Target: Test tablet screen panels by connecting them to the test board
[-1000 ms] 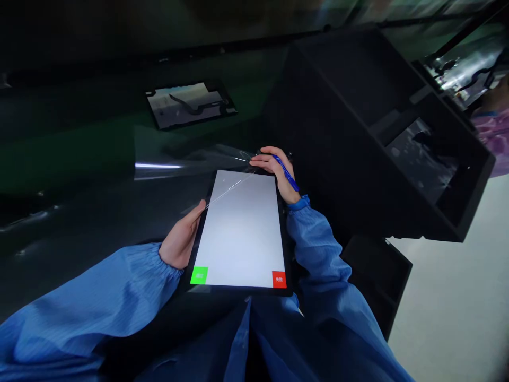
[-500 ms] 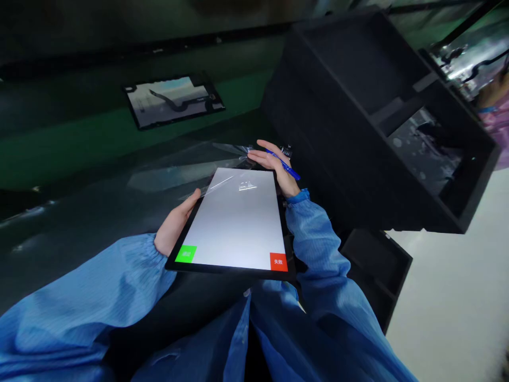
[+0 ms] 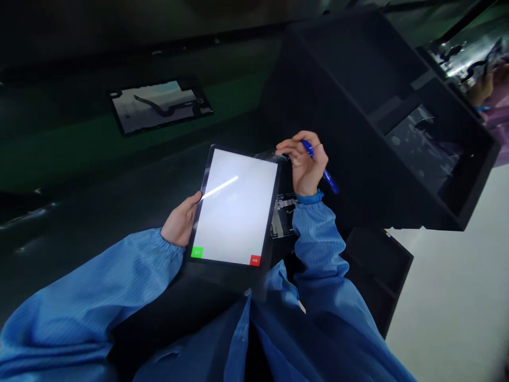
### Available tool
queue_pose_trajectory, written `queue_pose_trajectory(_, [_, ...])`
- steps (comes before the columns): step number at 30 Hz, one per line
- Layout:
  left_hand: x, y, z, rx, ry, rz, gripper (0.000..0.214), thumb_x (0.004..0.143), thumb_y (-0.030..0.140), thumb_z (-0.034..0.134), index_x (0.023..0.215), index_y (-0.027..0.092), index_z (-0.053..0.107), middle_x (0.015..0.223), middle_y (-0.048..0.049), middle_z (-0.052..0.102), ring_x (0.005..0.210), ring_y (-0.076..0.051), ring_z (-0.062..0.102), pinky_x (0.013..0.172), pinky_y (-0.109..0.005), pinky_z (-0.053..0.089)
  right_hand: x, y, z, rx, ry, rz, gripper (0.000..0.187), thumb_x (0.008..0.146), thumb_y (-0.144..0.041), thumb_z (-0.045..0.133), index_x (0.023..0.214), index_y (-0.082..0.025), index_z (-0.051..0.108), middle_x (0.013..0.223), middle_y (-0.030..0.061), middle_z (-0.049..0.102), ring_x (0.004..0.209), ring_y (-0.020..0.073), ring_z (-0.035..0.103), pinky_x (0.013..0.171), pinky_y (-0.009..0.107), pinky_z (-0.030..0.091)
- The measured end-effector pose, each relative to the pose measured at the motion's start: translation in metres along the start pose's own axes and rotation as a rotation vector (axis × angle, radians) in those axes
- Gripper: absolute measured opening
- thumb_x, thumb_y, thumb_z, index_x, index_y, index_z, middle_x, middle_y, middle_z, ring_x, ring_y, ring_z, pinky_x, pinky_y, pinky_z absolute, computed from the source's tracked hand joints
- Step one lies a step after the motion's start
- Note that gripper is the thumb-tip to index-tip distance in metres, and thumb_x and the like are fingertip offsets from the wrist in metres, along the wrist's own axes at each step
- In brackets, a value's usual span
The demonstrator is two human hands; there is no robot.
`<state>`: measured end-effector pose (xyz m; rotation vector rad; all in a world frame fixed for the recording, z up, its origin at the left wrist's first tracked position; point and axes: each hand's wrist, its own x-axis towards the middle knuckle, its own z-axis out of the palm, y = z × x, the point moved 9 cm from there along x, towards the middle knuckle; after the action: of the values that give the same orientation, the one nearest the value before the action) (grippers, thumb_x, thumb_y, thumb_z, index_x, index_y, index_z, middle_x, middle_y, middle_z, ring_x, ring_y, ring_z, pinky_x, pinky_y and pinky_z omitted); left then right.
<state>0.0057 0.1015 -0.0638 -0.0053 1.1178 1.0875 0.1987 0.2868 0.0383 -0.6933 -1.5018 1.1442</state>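
My left hand (image 3: 181,220) grips the left edge of a tablet (image 3: 236,212), thumb on the front and the other fingers hidden behind. Its lit screen is white, with a green box at the lower left and a red box at the lower right. A bright streak of reflected light crosses the screen. My right hand (image 3: 306,164) is raised beside the tablet's upper right corner with bent fingers and has a blue pen (image 3: 330,181) tucked between them. Its fingertips are near the corner; whether they pinch the faint clear film (image 3: 267,156) there cannot be made out.
A second flat panel (image 3: 163,106) with a black cable on it lies further back. To the right stands a large black box (image 3: 338,116) with compartments and a bagged item (image 3: 425,148) inside. A lower black tray (image 3: 377,260) sits beneath. Another person's hand (image 3: 481,87) shows at far right.
The tablet has tilted and swung left at its lower end. My right hand has moved right and up, its fingers now curled. The clear film stretched leftward from it no longer shows there.
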Motion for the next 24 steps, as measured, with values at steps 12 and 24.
queue_pose_trajectory(12, [0.003, -0.01, 0.0, -0.038, -0.051, -0.069, 0.052, 0.097, 0.041, 0.04, 0.134, 0.011, 0.061, 0.101, -0.0108, 0.077, 0.099, -0.032, 0.072, 0.094, -0.046, 0.056, -0.092, -0.046, 0.121, -1.022, -0.934, -0.263, 0.09, 0.075, -0.055, 0.079, 0.149, -0.023, 0.04, 0.161, 0.0088, 0.034, 0.152, 0.0448, 0.016, 0.12, 0.071, 0.019])
queue_pose_trajectory(24, [0.0, -0.006, 0.0, -0.033, 0.017, -0.061, 0.05, 0.099, 0.038, 0.037, 0.133, 0.009, 0.061, 0.092, -0.0088, 0.078, 0.101, -0.03, 0.072, 0.095, -0.044, 0.057, -0.104, -0.06, 0.073, -0.908, -0.449, -0.383, 0.023, 0.096, -0.035, 0.06, 0.111, -0.02, 0.067, 0.132, 0.0106, 0.067, 0.122, 0.0236, 0.065, 0.102, 0.037, 0.056])
